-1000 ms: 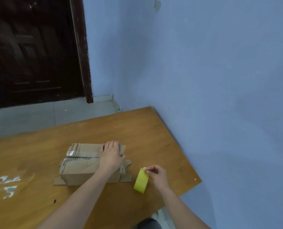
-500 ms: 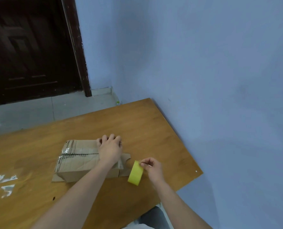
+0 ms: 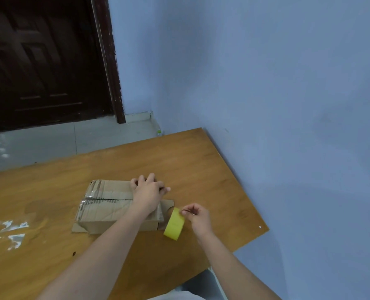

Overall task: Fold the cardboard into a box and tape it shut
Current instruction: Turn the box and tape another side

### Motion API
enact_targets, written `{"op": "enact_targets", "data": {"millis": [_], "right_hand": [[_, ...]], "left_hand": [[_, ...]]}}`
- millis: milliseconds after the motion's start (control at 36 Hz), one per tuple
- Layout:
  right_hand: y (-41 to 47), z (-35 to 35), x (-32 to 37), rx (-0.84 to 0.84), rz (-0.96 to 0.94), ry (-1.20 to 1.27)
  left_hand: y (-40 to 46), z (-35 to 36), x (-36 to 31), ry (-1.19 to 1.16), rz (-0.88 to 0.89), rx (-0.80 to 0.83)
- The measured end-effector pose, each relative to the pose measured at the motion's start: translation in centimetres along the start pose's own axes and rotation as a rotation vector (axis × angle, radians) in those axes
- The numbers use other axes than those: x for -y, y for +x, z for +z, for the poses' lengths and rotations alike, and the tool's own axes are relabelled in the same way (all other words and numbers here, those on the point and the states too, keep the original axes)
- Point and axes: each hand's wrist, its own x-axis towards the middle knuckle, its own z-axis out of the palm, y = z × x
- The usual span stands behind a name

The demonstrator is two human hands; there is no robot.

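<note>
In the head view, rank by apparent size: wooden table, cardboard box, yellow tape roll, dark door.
1. Wooden table and dark door: similar spans, both cropped, so unranked.
2. Cardboard box.
3. Yellow tape roll, clearly smallest.

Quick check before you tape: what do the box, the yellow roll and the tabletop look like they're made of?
Box: brown corrugated cardboard, matte and creased, with glossy clear tape on its left end. Yellow roll: likely adhesive tape, smooth; plastic or paper is unclear. Tabletop: wood or wood veneer, visible grain with slight sheen.
</note>
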Motion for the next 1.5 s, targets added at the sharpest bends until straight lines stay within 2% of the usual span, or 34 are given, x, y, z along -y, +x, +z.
{"op": "enact_targets", "data": {"millis": [167, 250, 333, 389, 444, 528, 806, 1000, 1167, 1500], "right_hand": [[0.0, -0.3, 0.2, -0.007, 0.012, 0.002], [0.1, -0.5, 0.2, -0.017, 0.023, 0.009], [0.2, -0.7, 0.3, -0.020, 0.035, 0.017], [0.3, -0.6, 0.3, -0.020, 0.036, 0.010], [0.4, -0.6, 0.4, -0.022, 0.032, 0.002], [0.7, -0.5, 0.7, -0.035, 0.013, 0.025], [1.8, 0.0, 1.7, -0.046, -0.008, 0.087], [1.7, 0.8, 1.1, -0.032, 0.013, 0.074], [1.2, 0.5, 0.9, -0.049, 0.012, 0.044], [0.2, -0.7, 1.1, -0.072, 0.028, 0.090]], "left_hand": [[-0.4, 0.0, -0.2, 0.024, 0.044, -0.015], [-0.3, -0.3, 0.0, 0.000, 0.060, 0.043], [-0.4, -0.9, 0.8, -0.166, 0.116, 0.077], [-0.8, -1.5, 1.6, -0.375, 0.173, -0.012], [-1.6, -2.1, 2.0, -0.458, 0.247, -0.122], [-3.0, -2.5, 2.3, -0.321, 0.353, -0.228], [-6.6, -2.1, 3.2, -0.103, 0.449, -0.006], [-7.3, -1.8, 3.0, 0.076, 0.499, 0.004], [-7.7, -1.8, 2.2, 0.124, 0.452, -0.015], [-8.6, -1.0, 0.5, 0.099, 0.309, -0.187]]}}
